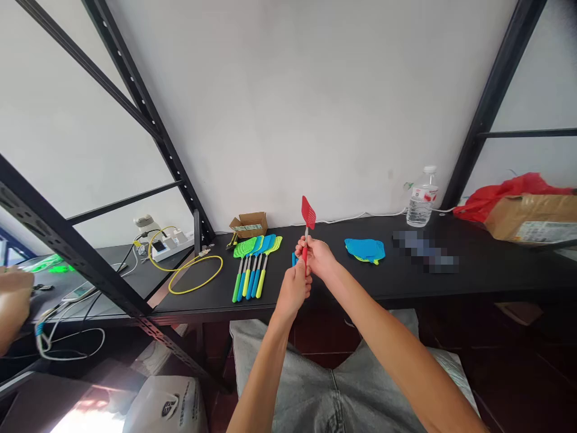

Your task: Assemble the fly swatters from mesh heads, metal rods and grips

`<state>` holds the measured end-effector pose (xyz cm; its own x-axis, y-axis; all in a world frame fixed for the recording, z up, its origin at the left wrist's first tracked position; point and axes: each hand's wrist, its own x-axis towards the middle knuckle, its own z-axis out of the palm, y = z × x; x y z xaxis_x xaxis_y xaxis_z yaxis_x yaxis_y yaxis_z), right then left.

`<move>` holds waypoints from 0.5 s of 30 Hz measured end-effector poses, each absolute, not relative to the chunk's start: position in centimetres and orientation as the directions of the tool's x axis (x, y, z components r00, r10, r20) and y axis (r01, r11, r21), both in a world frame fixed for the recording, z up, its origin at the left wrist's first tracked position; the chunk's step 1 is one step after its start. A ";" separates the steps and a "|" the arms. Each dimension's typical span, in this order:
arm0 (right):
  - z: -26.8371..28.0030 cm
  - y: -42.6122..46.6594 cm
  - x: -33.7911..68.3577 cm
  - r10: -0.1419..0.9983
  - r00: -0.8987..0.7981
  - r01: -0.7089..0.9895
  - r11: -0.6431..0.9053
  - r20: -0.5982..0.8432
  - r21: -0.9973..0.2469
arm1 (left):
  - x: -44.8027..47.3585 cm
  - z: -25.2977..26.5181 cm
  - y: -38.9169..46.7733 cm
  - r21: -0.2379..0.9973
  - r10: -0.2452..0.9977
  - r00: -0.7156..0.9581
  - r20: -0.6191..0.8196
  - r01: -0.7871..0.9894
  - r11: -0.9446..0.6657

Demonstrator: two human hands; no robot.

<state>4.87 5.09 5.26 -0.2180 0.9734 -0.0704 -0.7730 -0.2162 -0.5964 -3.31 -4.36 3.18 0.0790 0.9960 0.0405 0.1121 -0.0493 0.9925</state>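
Note:
Upright above the table, a red fly swatter (308, 212) is held in both my hands. My left hand (295, 287) wraps round its red handle from below. Just above it, my right hand (317, 255) closes on the swatter where the handle meets the metal shaft. Left of my hands lies a row of assembled fly swatters (253, 264) with green, blue and yellow-green parts. To the right is a stack of loose swatter heads (364, 248), blue on top with yellow-green below. A blue piece (294, 259) shows behind my hands, mostly hidden.
A small open cardboard box (250, 224) stands by the wall. At left are a yellow cable (196, 291), a power strip (174, 245) and a black rack post (81, 249). A water bottle (422, 198) and a carton (532, 219) stand right. Another person's hand (13, 300) shows far left.

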 end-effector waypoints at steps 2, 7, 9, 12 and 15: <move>6.2 6.1 5.4 0.982 -0.178 -0.857 -0.183 -0.056 -0.482 | -4.1 2.9 -5.8 0.995 0.985 0.173 -0.013 -0.095 0.030; 6.9 7.5 9.7 0.995 -0.075 -0.794 -0.021 0.064 -0.607 | -7.1 2.2 -6.0 0.908 0.992 -0.098 0.079 0.419 -0.031; 6.1 6.9 10.9 0.984 -0.155 -0.666 -0.037 0.090 -0.745 | -8.0 2.0 -4.0 0.633 0.948 -0.235 0.214 0.772 0.049; 4.7 5.5 11.3 0.982 -0.187 -0.535 -0.075 0.032 -0.841 | -8.6 1.7 -0.9 0.343 0.954 -0.207 0.215 0.931 0.125; 4.0 4.6 10.9 0.982 -0.189 -0.444 -0.074 0.012 -0.893 | -8.5 1.5 0.4 0.328 0.959 -0.161 0.234 0.941 0.078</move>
<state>10.85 4.62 3.97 -0.1889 0.9819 0.0125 -0.4444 -0.0741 -0.8927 -8.51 0.40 1.52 -0.1607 0.9590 0.2336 0.9413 0.0778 0.3284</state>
